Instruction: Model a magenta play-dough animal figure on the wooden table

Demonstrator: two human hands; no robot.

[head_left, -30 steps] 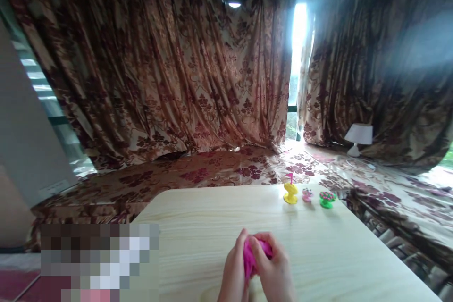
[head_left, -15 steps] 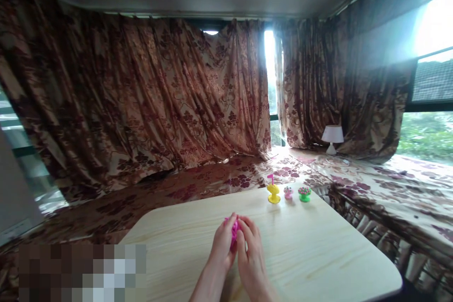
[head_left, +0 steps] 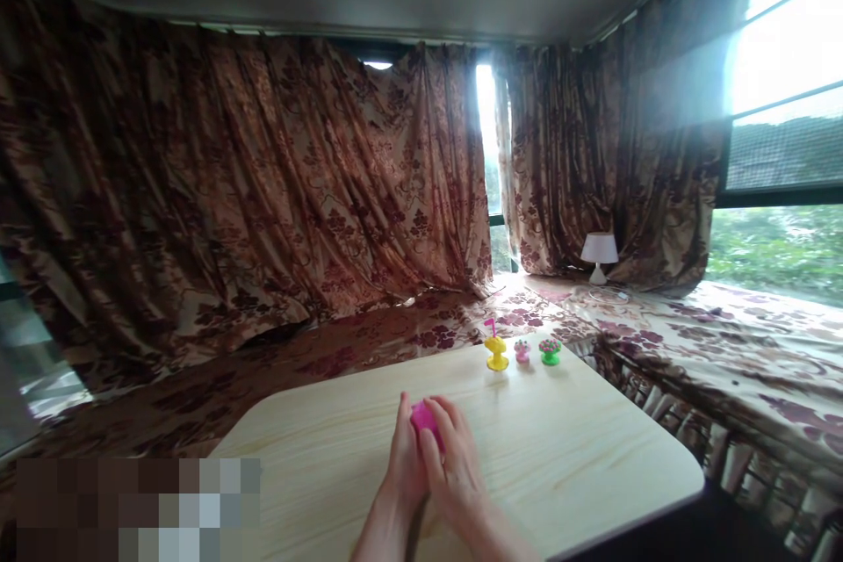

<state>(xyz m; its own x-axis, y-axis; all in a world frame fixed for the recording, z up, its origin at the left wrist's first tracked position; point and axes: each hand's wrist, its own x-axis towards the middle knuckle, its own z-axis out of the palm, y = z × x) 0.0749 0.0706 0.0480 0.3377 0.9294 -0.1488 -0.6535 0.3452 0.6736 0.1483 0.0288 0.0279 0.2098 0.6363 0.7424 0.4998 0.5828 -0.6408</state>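
Note:
A lump of bright pink modelling clay [head_left: 426, 423] sits between my two palms, over the near middle of the table. My left hand [head_left: 403, 457] is cupped against its left side, thumb side up. From the right, my right hand [head_left: 454, 457] presses on it with fingers bent over its top. Part of the clay is hidden by the fingers.
Along the table's far edge stand a yellow cup shape [head_left: 496, 355] with a pink straw, a small pink piece [head_left: 522, 352] and a green dotted one [head_left: 550, 352]. Beyond the pale wooden table [head_left: 580, 457] are a floral-covered ledge [head_left: 448, 334] and a white lamp [head_left: 599, 256].
The pink clay looks smoother and rounder, and more of its top shows. My right hand's fingers have shifted over it. The whole view has turned slightly right.

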